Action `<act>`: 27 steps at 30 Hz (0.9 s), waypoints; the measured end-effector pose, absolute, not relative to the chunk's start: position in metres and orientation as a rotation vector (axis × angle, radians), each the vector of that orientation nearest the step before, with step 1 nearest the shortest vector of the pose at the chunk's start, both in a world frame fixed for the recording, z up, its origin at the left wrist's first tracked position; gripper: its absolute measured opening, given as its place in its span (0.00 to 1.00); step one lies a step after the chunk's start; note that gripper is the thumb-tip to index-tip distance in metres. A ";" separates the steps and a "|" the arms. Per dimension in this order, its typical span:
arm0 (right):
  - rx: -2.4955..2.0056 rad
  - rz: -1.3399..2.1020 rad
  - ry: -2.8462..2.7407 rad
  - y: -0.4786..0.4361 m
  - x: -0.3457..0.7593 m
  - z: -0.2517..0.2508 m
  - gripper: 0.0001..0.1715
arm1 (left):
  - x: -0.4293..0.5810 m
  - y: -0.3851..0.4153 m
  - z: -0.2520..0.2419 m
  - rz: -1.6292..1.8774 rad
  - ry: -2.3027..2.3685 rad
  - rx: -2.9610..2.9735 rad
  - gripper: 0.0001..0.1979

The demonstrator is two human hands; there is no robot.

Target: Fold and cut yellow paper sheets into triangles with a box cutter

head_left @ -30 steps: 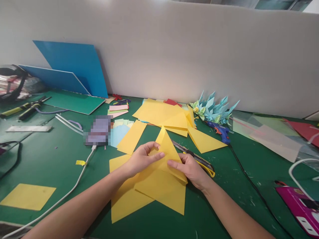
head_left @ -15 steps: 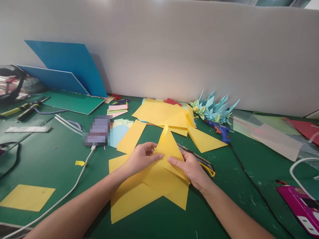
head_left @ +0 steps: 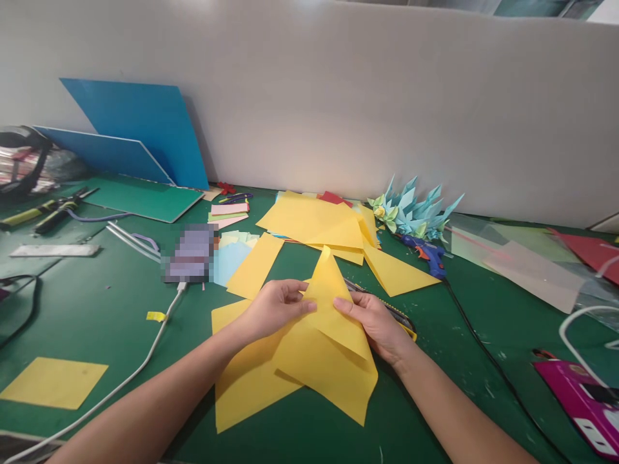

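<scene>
A yellow sheet of paper, folded to a point at its far end, is held between both hands. My left hand pinches its left edge, thumb on top and fingers behind. On the right edge, my right hand grips it the same way, the thumb lying across the fold. Under the folded sheet lies more yellow paper, flat on the table. A utility knife with yellow trim is partly hidden behind my right hand.
Yellow sheets lie beyond my hands. To the right are a blue glue gun, a blue paper plant and a magenta power strip. On the left are a phone with a white cable, pliers and blue boards.
The folded yellow paper has turned and curled in my hands, its near right corner swinging lower and outward. My right hand has shifted slightly right; my left hand has barely moved.
</scene>
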State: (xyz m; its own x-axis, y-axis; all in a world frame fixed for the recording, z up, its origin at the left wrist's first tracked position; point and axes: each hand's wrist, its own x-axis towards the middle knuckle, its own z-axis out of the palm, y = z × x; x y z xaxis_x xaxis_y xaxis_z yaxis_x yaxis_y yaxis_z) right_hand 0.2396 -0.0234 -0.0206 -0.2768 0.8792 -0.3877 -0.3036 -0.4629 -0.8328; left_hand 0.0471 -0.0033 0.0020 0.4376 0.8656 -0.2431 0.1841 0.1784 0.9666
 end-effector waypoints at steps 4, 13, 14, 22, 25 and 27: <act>-1.140 1.821 -0.786 -0.024 0.237 -0.019 0.22 | 0.047 -0.003 -0.001 0.652 1.090 1.306 0.16; -1.120 1.786 -0.831 -0.025 0.237 -0.018 0.25 | 0.044 0.000 -0.009 0.688 1.112 1.264 0.21; -1.101 1.791 -0.847 -0.025 0.237 -0.019 0.26 | 0.044 0.001 -0.009 0.684 1.108 1.262 0.22; -1.031 1.812 -0.834 -0.022 0.238 -0.020 0.24 | 0.042 0.001 -0.003 0.568 1.013 1.305 0.22; -1.103 1.769 -0.806 -0.021 0.237 -0.020 0.23 | 0.040 0.000 -0.002 0.494 1.017 1.313 0.23; -1.144 1.740 -0.799 -0.022 0.236 -0.020 0.22 | 0.039 0.000 -0.003 0.462 1.010 1.318 0.25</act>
State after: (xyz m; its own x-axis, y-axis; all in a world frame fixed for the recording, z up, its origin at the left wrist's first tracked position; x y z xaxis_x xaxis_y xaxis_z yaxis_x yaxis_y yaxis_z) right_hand 0.2359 -0.0216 -0.0205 -0.1885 0.9129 -0.3620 -0.3200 -0.4056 -0.8562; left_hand 0.0392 -0.0002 -0.0026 0.5214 0.7811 -0.3435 0.2515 0.2440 0.9366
